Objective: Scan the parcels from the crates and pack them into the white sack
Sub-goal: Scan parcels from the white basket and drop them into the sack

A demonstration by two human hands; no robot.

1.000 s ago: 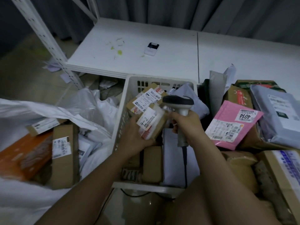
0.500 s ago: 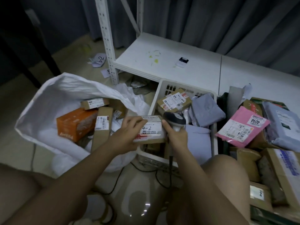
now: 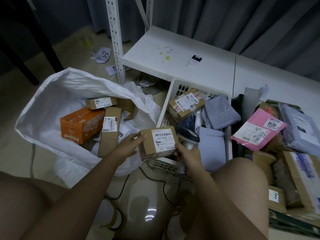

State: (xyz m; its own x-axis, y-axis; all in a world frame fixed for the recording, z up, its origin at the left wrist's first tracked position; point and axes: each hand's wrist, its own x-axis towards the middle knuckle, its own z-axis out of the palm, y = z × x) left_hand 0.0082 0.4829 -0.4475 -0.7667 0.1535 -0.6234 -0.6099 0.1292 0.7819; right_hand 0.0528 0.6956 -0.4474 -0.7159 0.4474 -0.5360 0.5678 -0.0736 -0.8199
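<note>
- There is a single view, from a camera worn on the person's head, looking forward and steeply down.
- It sits close above the hands: the left hand (image 3: pixel 127 147) and right hand (image 3: pixel 187 153) fill the middle, with both forearms and bare knees running out of the lower edge.
- The wide lens bends the straight lines; the shelf upright (image 3: pixel 116 40) leans.
- The white sack (image 3: pixel 57 94) lies at the left, the white crate (image 3: pixel 174 87) at centre, a second crate (image 3: pixel 292 222) cut by the right edge.
- Farthest off, along the top edge, hang grey curtains (image 3: pixel 242 19) behind the low white shelf (image 3: pixel 190 73).
</note>
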